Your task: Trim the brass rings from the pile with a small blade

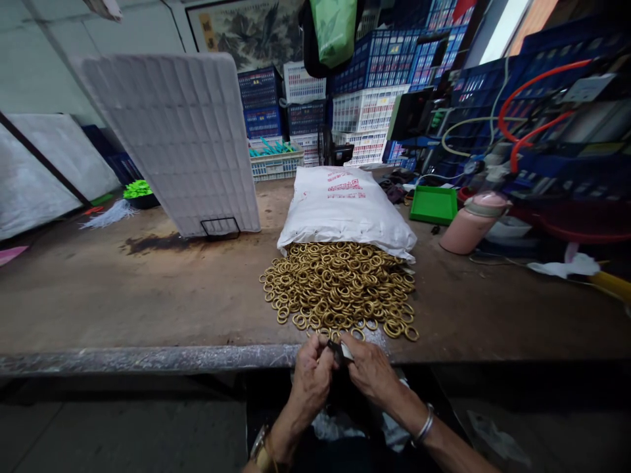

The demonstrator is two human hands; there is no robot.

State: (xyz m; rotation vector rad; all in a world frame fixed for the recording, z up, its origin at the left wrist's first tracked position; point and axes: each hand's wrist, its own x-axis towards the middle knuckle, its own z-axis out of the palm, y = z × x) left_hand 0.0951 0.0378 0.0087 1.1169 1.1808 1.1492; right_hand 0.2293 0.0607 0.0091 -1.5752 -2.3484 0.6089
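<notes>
Close together at the table's front edge, my left hand (314,369) and my right hand (369,369) are both closed, with fingertips nearly meeting. Between them shows a small dark piece (334,345), and a white strip (347,351) sticks out at my right fingers. What exactly these pieces are is too small to tell. What my left fingers pinch is mostly hidden. Just beyond the fingertips lies a heap of gold-coloured rings (340,282), spilling from the mouth of a white woven sack (345,203) with red print.
A tall pale ribbed panel (182,138) stands on the table (123,302), left of the sack. To the right are a green tray (434,204) and a pink bottle (473,223). Stacked blue crates (379,59) and white crates (367,110) rise behind.
</notes>
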